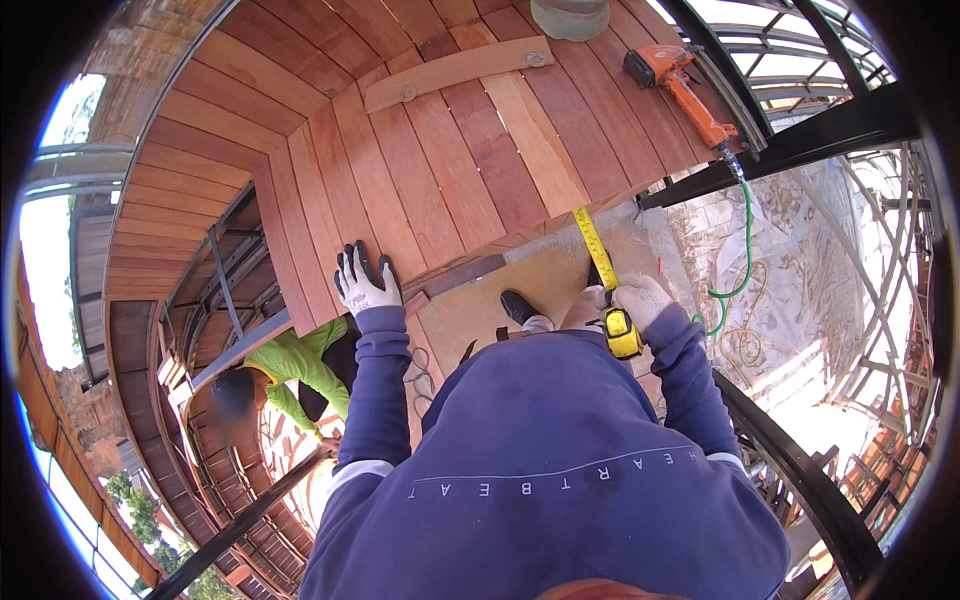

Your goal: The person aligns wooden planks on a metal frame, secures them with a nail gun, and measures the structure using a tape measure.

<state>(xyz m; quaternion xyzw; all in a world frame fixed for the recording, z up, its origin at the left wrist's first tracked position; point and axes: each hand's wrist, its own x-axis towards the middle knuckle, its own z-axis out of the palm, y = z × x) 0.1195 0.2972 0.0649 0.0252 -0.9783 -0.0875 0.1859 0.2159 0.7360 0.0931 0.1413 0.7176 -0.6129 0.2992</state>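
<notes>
Reddish-brown wooden boards (420, 190) lie side by side as a raised deck in front of me. My left hand (368, 282), in a white glove with dark fingertips, rests on the boards near their close edge, its fingers spread. Off to the right, my right hand (640, 298), in a pale glove, is closed around a yellow and black tape measure (622, 334). The yellow tape blade (594, 246) is pulled out and runs away from me, its far end at the edge of a lighter board.
A loose wooden piece (460, 72) lies across the boards. Beyond it stands a grey-green container (570, 18). An orange nail gun (684, 95) with a green air hose (748, 235) lies at right. Black steel beams (800, 138) flank the deck. A person in bright green (300, 365) works lower left.
</notes>
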